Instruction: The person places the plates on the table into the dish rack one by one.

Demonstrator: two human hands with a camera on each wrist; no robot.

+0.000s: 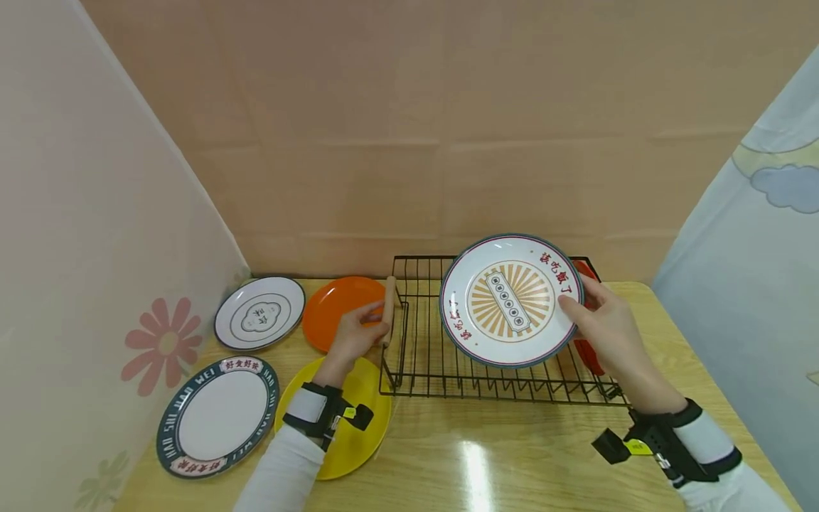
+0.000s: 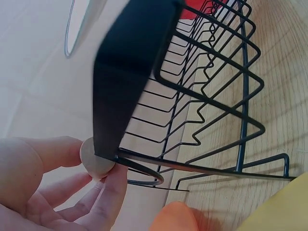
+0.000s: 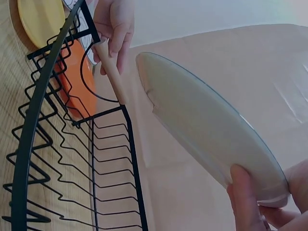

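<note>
My right hand (image 1: 601, 320) grips the right rim of a white plate (image 1: 510, 300) with an orange sunburst and red characters, held tilted above the black wire dish rack (image 1: 441, 363). The same plate (image 3: 207, 130) shows from below in the right wrist view, pinched at its edge by my fingers (image 3: 245, 197). My left hand (image 1: 358, 333) holds the rack's wooden handle (image 1: 387, 310) at its left end; its round end (image 2: 95, 159) sits between my fingers (image 2: 108, 195). A red plate (image 1: 587, 348) stands in the rack behind the held plate.
On the wooden table (image 1: 512, 455) left of the rack lie an orange plate (image 1: 335, 306), a yellow plate (image 1: 358, 434) under my left forearm, a white plate (image 1: 259, 311) with a grey emblem, and a dark-rimmed plate (image 1: 217, 416). Curtains close both sides.
</note>
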